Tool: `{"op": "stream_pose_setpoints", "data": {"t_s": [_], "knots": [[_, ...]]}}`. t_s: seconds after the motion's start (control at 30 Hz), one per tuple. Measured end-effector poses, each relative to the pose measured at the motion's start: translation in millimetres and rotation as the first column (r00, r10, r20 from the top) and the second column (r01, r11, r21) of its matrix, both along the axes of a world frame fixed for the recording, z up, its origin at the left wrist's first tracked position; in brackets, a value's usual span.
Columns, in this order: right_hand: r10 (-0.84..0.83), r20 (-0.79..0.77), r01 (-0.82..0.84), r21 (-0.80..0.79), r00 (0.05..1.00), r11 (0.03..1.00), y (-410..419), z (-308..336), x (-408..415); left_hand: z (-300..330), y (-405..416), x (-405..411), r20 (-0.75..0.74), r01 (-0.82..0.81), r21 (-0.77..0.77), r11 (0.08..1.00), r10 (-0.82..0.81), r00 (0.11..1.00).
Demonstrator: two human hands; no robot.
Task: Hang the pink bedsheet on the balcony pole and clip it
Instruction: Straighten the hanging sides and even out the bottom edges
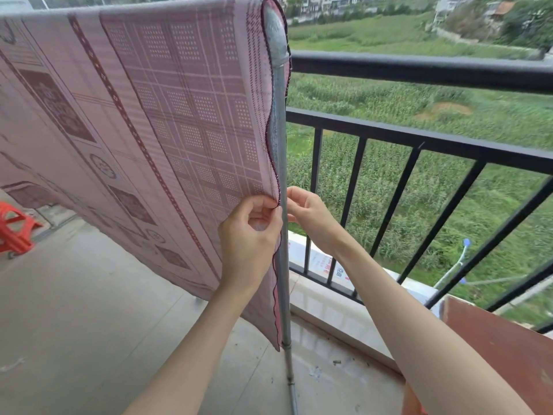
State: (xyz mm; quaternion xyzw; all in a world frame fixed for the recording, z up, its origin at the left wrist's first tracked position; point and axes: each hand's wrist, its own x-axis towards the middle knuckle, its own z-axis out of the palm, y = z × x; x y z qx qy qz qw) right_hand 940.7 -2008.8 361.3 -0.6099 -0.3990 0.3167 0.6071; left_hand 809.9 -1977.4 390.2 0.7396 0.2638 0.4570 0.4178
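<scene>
With the pink bedsheet draped over the pole, its side hem is pinched by left hand and right hand; unclipped, it could be pulled off.

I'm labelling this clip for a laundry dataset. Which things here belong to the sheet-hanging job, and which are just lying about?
Part of the job: pink bedsheet draped over the pole; grey pole; left hand pinching the sheet's edge; right hand at the same edge.

Just lying about: red stool; black railing; brown board. No clip visible.
</scene>
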Motion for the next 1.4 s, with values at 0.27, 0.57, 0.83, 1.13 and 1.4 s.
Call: {"op": "stream_pose_setpoints", "data": {"t_s": [0.27,0.57,0.83,1.13,1.4], "knots": [[-0.068,-0.019,0.069,0.050,0.998,0.996,-20,2,12,-1,-10,2,-0.005,0.015,0.049,0.999,-0.015,1.000],[-0.016,0.020,0.018,-0.063,1.000,0.998,-37,-20,-14,-35,-1,-7,-0.022,0.088,-0.020,0.996,-0.088,0.996],[-0.033,-0.051,0.026,-0.127,0.998,0.992,-43,-66,-33,-86,6,-6,-0.212,0.051,-0.125,0.991,-0.077,0.974],[-0.102,0.056,0.114,-0.295,0.993,0.949,-49,-107,-48,-129,26,-26,-0.473,0.348,-0.078,0.934,-0.342,0.812],[-0.408,0.436,0.595,-0.523,0.802,0.610,-158,-156,-100,-192,-9,-41,-0.797,0.766,-0.031,0.642,-0.478,0.368]]}}
